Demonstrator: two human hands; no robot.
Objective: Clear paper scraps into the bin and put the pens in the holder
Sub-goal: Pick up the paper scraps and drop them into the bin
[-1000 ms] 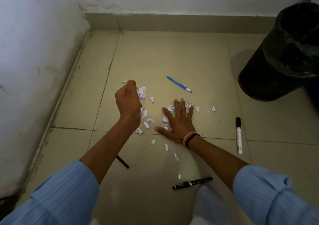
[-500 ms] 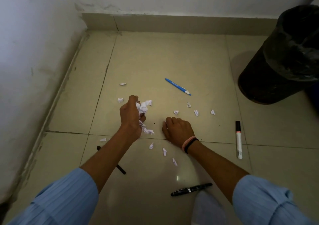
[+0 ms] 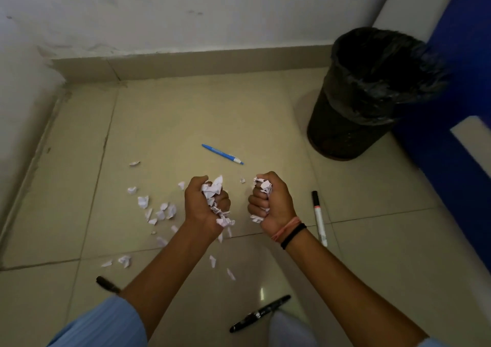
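Observation:
My left hand is a fist packed with white paper scraps, held above the tiled floor. My right hand, with bands at the wrist, is also a fist around paper scraps. Several loose scraps lie on the floor to the left of my left hand and a few beneath my forearms. A blue pen lies beyond my hands. A white marker with a black cap lies right of my right hand. A black pen lies near me, and another dark pen shows by my left sleeve. No holder is visible.
A black bin lined with a black bag stands at the back right, open at the top. A blue panel rises right of it. White walls meet in the corner at the back left.
Both hands have lifted off the floor with scraps clenched in them. My right hand, flat on the floor a second ago, closed into a fist. The view has swung toward the bin.

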